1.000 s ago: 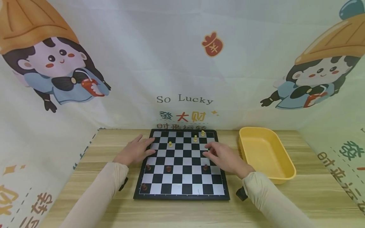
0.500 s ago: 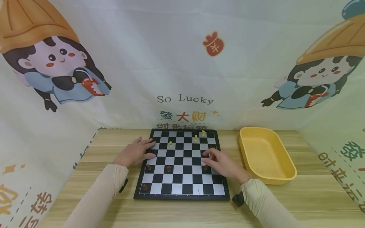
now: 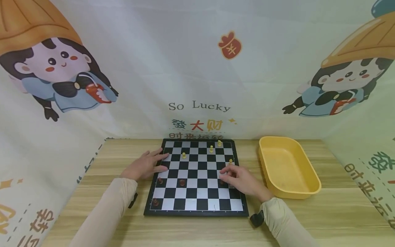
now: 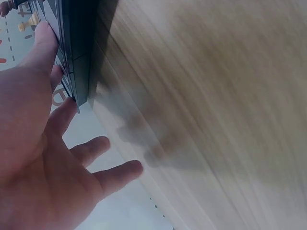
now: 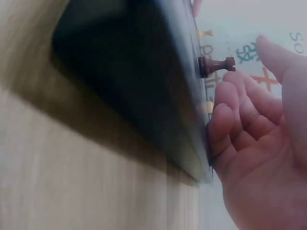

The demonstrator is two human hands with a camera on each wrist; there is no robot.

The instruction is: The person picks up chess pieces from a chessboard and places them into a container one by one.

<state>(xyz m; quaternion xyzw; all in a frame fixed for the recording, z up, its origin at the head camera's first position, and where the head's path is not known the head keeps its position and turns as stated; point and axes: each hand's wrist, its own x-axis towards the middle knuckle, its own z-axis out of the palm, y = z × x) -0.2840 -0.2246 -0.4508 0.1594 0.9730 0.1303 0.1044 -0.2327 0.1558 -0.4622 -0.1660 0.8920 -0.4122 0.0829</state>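
Note:
A black-and-white chessboard (image 3: 197, 194) lies on the table with brown and pale yellow pieces. My left hand (image 3: 143, 166) rests at its left edge, thumb and fingers spread, as the left wrist view also shows. Over the right side hovers my right hand (image 3: 242, 178), its thumb apart from loosely bent fingers. A brown rook (image 5: 217, 66) stands on the board close to those fingertips, with nothing visibly pinched. In the head view a brown piece (image 3: 222, 182) is partly hidden under the right hand. Beyond that hand stands a yellow piece (image 3: 230, 161).
More yellow pieces, including a pawn (image 3: 183, 155), stand toward the far side. Brown pieces stand at the near left, one of them at the corner (image 3: 155, 202). A yellow plastic tray (image 3: 262, 154) sits right of the board. A printed cloth (image 3: 197, 75) hangs behind the table.
My right hand has moved toward me along the board's right side, from above the yellow piece to above the brown one. The left hand stays at the left edge.

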